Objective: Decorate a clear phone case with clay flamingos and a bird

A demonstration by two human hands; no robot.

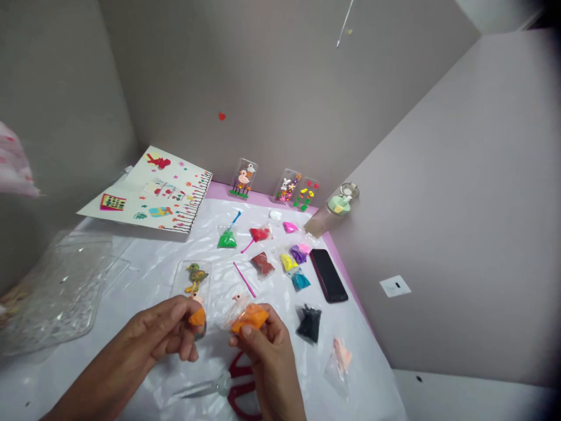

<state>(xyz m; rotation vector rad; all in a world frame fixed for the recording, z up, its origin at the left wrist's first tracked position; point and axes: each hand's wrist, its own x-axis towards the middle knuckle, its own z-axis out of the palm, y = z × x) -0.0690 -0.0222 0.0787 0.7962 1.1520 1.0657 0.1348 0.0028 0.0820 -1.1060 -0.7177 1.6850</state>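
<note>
My left hand pinches a small piece of orange modelling clay between thumb and fingers. My right hand grips a larger orange clay lump with a clear plastic bag around or behind it. A small peach clay figure shows just above that lump. Behind my left hand lies a clear phone case bearing a green and yellow clay bird. Under my hands rest red-handled scissors, partly hidden by my right wrist.
Several small bags of coloured clay lie on the white plastic sheet, with a black phone to their right. Decorated phone cases, a bottle, a drawn-on paper sheet and a clear plastic tray surround them.
</note>
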